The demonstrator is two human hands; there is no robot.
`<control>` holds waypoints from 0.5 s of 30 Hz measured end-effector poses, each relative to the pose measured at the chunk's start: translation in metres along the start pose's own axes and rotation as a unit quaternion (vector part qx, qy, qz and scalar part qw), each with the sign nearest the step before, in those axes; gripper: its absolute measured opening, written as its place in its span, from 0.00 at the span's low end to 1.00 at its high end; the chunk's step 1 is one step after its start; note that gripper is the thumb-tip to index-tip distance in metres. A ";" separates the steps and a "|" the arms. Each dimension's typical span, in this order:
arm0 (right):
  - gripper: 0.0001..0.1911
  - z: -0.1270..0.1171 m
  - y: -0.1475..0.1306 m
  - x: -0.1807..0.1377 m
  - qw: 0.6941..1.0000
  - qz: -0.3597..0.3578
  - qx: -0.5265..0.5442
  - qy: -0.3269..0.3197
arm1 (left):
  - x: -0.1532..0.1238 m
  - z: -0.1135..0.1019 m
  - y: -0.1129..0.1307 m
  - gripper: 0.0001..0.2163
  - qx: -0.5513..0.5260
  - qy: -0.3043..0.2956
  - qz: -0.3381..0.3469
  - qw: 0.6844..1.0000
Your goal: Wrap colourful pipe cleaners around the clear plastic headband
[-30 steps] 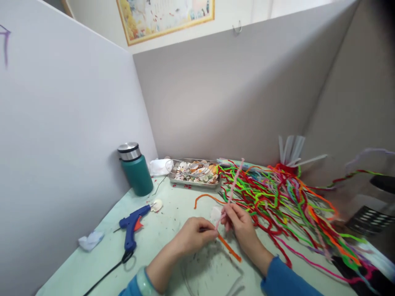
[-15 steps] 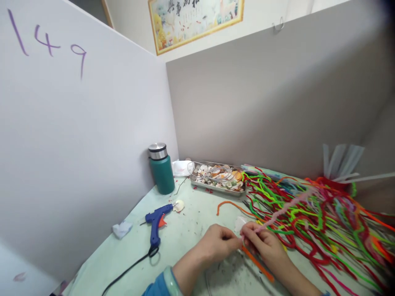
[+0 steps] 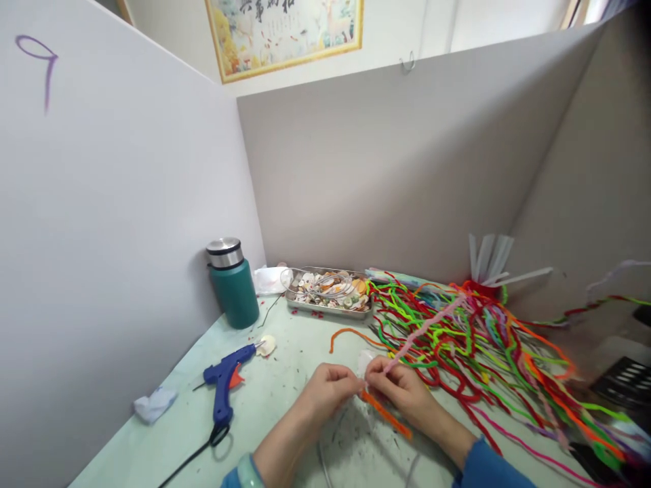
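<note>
"Since the two hands meet at the lower centre of the frame, where does the orange pipe cleaner (image 3: 387, 415) lie from them?"

"Directly at the fingertips. Its long axis slants from there toward the lower right, and the free end passes beneath the right hand (image 3: 401, 393). The left hand (image 3: 331, 390) is at its upper end."

"How are they closed?"

"Neither is spread. The left pinches that upper end between thumb and finger, while the right pinches the pink pipe cleaner (image 3: 424, 330) (how the two strands meet is hidden by the fingers, so I cannot tell if they are joined)."

"Which way does the pink one run?"

"Away from the right hand, rising toward the upper right, its far end over the bright tangle of pipe cleaners (image 3: 458, 339)."

"And farther off?"

"Just past the right hand, a partly covered white piece (image 3: 365, 359). Left of the hands, a blue glue gun (image 3: 222, 390) on its side. Beyond, a metal tray (image 3: 330, 312) of buttons near mid-frame, with a green bottle (image 3: 234, 296) to its left."
</note>
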State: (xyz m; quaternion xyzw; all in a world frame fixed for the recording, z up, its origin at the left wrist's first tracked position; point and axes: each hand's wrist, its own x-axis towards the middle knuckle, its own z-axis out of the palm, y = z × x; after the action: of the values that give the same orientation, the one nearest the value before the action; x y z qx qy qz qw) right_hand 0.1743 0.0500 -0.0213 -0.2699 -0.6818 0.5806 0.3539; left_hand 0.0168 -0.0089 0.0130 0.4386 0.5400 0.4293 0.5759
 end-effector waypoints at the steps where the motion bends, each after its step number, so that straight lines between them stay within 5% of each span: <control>1: 0.09 -0.006 -0.008 0.000 0.999 -0.013 -0.033 -0.021 | -0.001 -0.001 0.000 0.10 -0.004 -0.010 -0.004 1.000; 5: 0.13 -0.034 -0.043 0.021 0.972 -0.047 -0.199 -0.114 | -0.007 -0.005 0.002 0.07 -0.015 -0.041 -0.007 0.999; 7: 0.07 -0.041 -0.055 0.048 0.952 -0.107 -0.276 -0.074 | -0.010 -0.008 0.001 0.06 -0.036 -0.053 -0.002 0.998; 10: 0.08 -0.033 -0.061 0.104 0.887 -0.163 -0.432 -0.009 | -0.013 -0.013 -0.001 0.05 -0.063 -0.100 -0.003 0.993; 13: 0.09 -0.014 -0.055 0.156 0.780 -0.152 -0.607 -0.013 | -0.018 -0.017 0.000 0.06 -0.065 -0.138 -0.018 0.988; 15: 0.07 -0.004 -0.046 0.180 0.756 -0.166 -0.633 -0.027 | -0.022 -0.021 0.001 0.06 -0.063 -0.128 -0.035 0.989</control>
State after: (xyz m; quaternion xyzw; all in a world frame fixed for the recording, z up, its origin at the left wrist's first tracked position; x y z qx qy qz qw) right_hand 0.0707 0.1838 0.0542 -0.2993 -0.9370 -0.0439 0.1748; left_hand -0.0050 -0.0293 0.0193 0.4339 0.4485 0.3824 0.6814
